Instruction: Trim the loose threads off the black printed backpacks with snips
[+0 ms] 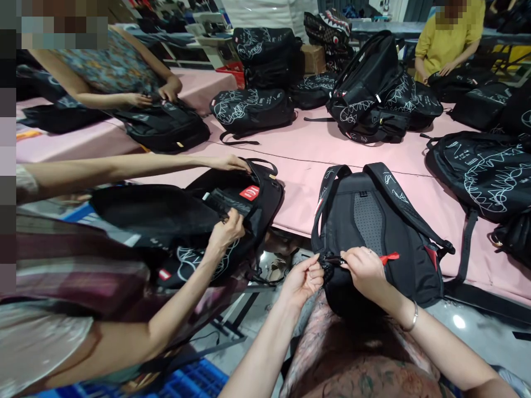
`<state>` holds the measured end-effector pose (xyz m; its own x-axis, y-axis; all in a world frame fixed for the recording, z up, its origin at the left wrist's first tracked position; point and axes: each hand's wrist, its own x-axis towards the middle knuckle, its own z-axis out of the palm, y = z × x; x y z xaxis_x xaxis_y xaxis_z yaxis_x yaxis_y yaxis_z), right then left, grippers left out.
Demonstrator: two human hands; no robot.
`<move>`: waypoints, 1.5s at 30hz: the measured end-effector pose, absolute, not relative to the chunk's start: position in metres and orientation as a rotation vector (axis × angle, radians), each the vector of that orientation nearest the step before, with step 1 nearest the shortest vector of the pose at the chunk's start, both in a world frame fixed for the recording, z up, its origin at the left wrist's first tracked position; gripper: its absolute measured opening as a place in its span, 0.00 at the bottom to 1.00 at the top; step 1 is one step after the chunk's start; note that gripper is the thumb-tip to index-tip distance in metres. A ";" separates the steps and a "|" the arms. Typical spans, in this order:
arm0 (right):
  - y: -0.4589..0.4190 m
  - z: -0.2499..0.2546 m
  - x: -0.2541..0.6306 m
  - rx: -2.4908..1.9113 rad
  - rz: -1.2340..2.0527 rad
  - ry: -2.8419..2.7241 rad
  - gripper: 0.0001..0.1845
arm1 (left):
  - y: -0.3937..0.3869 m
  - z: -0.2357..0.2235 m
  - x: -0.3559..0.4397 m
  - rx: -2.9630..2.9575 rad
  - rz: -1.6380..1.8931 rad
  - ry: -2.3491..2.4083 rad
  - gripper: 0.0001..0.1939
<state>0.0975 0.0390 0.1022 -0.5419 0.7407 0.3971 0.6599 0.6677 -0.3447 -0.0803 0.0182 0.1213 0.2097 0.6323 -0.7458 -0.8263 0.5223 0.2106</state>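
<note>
A black backpack lies back panel up at the table's front edge, its lower end toward my body. Its shoulder straps point away from me. My left hand is closed, pinching a black strap at the backpack's lower left side. Just beside it, my right hand is closed around small dark thread snips, their tip close to my left fingers. A red ribbon sticks out behind the right hand. The strap's end is partly hidden by my fingers.
At left, a co-worker's hands work in an open black backpack. Two more people stand across the pink table. Several black backpacks with white line prints lie around it. A blue plastic crate is on the floor.
</note>
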 end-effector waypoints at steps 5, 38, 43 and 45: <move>0.041 0.105 0.095 -1.029 0.173 -2.386 0.11 | 0.017 0.120 -0.080 -0.256 1.025 0.879 0.16; 0.045 0.098 0.101 -1.021 0.450 -2.122 0.09 | 0.015 0.126 -0.072 -0.055 1.075 0.874 0.14; 0.046 0.099 0.104 -1.099 0.842 -1.842 0.08 | 0.014 0.120 -0.071 0.132 1.093 1.002 0.14; 0.049 0.099 0.102 -1.133 1.081 -1.705 0.08 | 0.012 0.118 -0.069 0.249 1.112 1.084 0.13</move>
